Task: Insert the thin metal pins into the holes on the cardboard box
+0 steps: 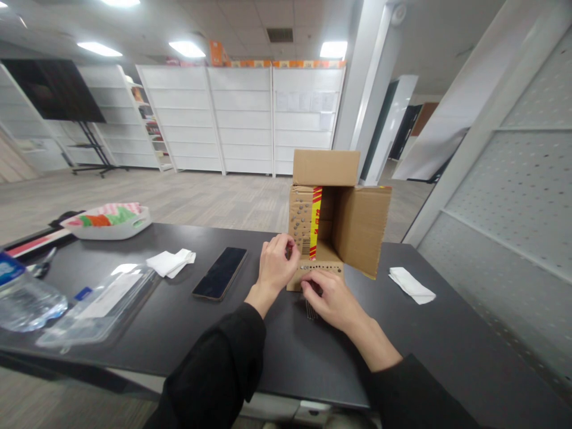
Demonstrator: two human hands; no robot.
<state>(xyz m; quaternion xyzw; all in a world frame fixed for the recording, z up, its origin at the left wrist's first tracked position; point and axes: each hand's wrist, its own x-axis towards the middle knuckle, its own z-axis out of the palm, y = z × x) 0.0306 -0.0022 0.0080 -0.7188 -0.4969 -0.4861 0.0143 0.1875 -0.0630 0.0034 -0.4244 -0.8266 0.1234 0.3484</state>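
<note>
A cardboard box (pixel 364 226) stands on the dark table with its open side toward me and its flaps spread. Its left flap carries yellow-red tape and many small round grey spots. Along the low front flap (pixel 333 267) runs a row of small dark holes, a few with grey round heads. My left hand (pixel 276 262) is closed in a pinch beside the left flap; what sits between the fingertips is too small to name. My right hand (pixel 330 296) is closed with its fingertips at the front flap, their content hidden. Several thin metal pins (pixel 310 310) show just below it.
Left of the box lie a black phone (pixel 220 273), crumpled white tissue (pixel 171 262), a clear plastic case (pixel 105 307) and a water bottle (pixel 27 295). A white basket (pixel 111 229) holds colourful cloth. Another tissue (pixel 411 285) lies right, near a perforated panel (pixel 527 179).
</note>
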